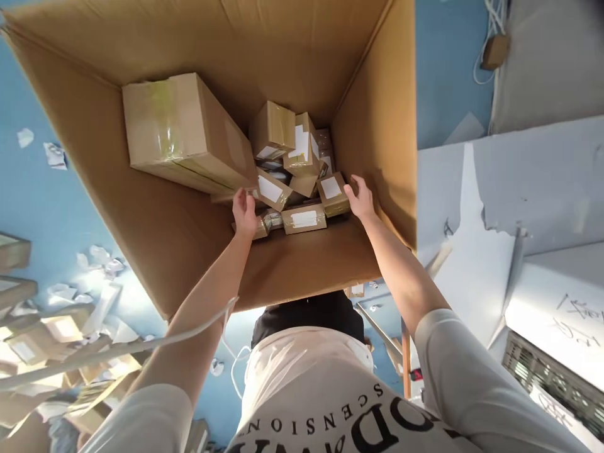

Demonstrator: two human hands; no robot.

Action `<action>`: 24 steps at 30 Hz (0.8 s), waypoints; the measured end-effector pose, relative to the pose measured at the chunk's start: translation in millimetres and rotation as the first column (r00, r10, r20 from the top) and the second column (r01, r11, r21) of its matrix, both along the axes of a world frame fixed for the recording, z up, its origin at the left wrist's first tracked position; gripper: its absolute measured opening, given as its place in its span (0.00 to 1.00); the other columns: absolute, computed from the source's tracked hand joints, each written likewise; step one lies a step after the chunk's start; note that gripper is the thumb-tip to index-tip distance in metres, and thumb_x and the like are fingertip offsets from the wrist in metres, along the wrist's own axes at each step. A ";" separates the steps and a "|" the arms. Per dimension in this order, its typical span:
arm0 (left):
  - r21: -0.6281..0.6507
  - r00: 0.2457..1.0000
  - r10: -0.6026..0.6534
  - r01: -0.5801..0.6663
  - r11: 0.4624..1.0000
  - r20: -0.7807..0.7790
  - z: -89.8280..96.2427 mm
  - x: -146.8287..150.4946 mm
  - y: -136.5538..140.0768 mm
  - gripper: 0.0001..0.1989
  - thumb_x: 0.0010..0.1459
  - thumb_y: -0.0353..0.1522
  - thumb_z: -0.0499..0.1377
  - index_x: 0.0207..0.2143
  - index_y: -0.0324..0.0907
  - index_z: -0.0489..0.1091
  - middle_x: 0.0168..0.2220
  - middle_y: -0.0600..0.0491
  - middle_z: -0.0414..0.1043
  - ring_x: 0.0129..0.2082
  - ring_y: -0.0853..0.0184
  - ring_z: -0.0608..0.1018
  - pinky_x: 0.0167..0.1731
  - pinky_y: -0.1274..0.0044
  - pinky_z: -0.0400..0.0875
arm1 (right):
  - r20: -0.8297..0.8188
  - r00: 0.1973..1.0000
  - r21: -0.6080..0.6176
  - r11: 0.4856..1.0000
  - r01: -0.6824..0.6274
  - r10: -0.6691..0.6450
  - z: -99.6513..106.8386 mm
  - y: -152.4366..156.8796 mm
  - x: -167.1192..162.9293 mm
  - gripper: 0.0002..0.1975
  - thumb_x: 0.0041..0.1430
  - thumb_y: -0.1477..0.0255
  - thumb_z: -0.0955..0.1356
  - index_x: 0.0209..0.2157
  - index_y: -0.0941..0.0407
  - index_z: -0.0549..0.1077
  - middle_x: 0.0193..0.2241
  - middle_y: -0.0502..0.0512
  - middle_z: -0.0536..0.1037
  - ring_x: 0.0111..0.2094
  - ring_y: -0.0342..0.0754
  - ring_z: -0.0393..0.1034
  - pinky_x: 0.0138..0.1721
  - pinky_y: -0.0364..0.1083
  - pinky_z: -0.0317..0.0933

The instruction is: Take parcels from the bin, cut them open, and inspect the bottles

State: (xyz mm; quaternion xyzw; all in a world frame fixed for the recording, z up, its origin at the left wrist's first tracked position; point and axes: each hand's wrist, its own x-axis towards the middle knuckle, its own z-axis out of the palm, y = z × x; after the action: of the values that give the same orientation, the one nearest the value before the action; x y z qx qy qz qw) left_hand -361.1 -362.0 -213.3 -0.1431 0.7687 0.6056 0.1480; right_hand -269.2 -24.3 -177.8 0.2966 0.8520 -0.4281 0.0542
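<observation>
Both my hands reach down into a large open cardboard carton [377, 100]. My left hand [245, 215] is open, its fingers loosely curved, by the lower corner of a big taped box [165, 126] and above a small parcel [261, 229]. My right hand [361, 200] is open, thumb apart from the fingers, beside a small labelled box [334, 194]; I cannot tell whether it touches it. Between the hands lie a flat labelled parcel [304, 218] and a tilted labelled parcel [274, 189]. Behind these, two more small boxes, a plain-topped box [274, 129] and a labelled box [302, 148], lean together.
A white cable [189, 330] crosses over my left forearm. Several parcels [61, 340] are piled on the blue floor [28, 182] at left, with crumpled paper [101, 261] around. At right stand white panels [514, 182] and a grey slatted crate [542, 371].
</observation>
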 end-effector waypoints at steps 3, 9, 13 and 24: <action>-0.005 0.987 0.028 -0.028 1.000 0.160 -35.6 2.5 4.4 0.38 0.50 0.62 0.54 0.54 0.47 0.65 0.60 0.44 0.65 0.62 0.55 0.66 0.57 0.61 0.65 | 0.185 0.983 0.020 1.000 0.012 -0.016 -42.8 6.5 -4.0 0.30 0.61 0.53 0.62 0.57 0.59 0.66 0.55 0.66 0.72 0.59 0.59 0.64 0.62 0.60 0.55; 0.113 0.854 -0.182 0.145 0.983 0.488 -122.6 27.9 78.1 0.36 0.49 0.62 0.55 0.48 0.46 0.71 0.56 0.42 0.69 0.59 0.50 0.70 0.53 0.57 0.68 | 0.288 0.936 0.028 0.979 0.201 -0.201 -128.9 9.6 6.0 0.29 0.56 0.60 0.67 0.56 0.59 0.66 0.61 0.67 0.64 0.64 0.60 0.55 0.65 0.62 0.47; 0.196 0.798 -0.315 0.248 0.949 0.513 -182.9 41.5 143.3 0.33 0.48 0.60 0.59 0.45 0.46 0.74 0.57 0.42 0.69 0.61 0.50 0.67 0.58 0.56 0.61 | 0.330 0.878 0.034 0.934 0.355 -0.346 -166.1 6.7 15.1 0.37 0.51 0.60 0.70 0.59 0.63 0.62 0.62 0.72 0.61 0.66 0.62 0.52 0.66 0.64 0.43; 0.152 0.795 -0.525 0.504 0.850 0.305 -342.0 -19.3 234.0 0.38 0.43 0.56 0.64 0.50 0.40 0.72 0.62 0.39 0.63 0.66 0.47 0.58 0.66 0.59 0.47 | 0.625 0.533 -0.161 0.573 0.803 -0.570 -201.0 -29.1 48.7 0.49 0.44 0.49 0.73 0.64 0.49 0.53 0.66 0.62 0.57 0.63 0.60 0.58 0.52 0.65 0.66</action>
State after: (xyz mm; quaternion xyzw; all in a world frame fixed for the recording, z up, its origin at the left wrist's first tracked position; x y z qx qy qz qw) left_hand -380.4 -128.0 -555.3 -0.0250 0.7223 0.5331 0.4399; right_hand -220.5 -53.4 -378.8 0.6973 0.4922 -0.4951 0.1622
